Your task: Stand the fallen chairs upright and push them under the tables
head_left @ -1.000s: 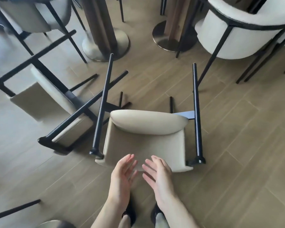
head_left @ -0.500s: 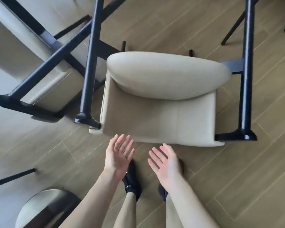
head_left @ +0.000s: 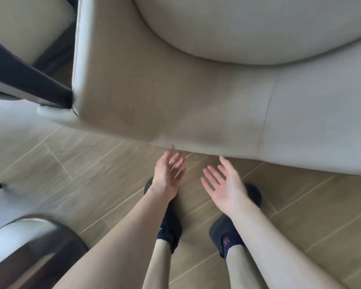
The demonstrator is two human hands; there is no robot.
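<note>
A fallen beige upholstered chair (head_left: pixel 196 97) lies on its back on the wood floor and fills the upper part of the view, its rounded seat cushion (head_left: pixel 248 28) at the top. One dark metal leg (head_left: pixel 25 80) crosses at the left. My left hand (head_left: pixel 168 176) is open, palm turned inward, its fingertips just at the chair's lower edge. My right hand (head_left: pixel 225 184) is open, palm up, a little short of that edge. Neither hand holds anything.
A second fallen beige chair (head_left: pixel 25 24) lies at the upper left behind the dark leg. A round metal table base with a dark column (head_left: pixel 29 247) stands at the lower left. My feet in dark socks (head_left: pixel 169 222) stand on the plank floor (head_left: pixel 71 174).
The view has dropped much closer to the chair, which now fills the top of the frame. Both open hands have come up to its lower edge.
</note>
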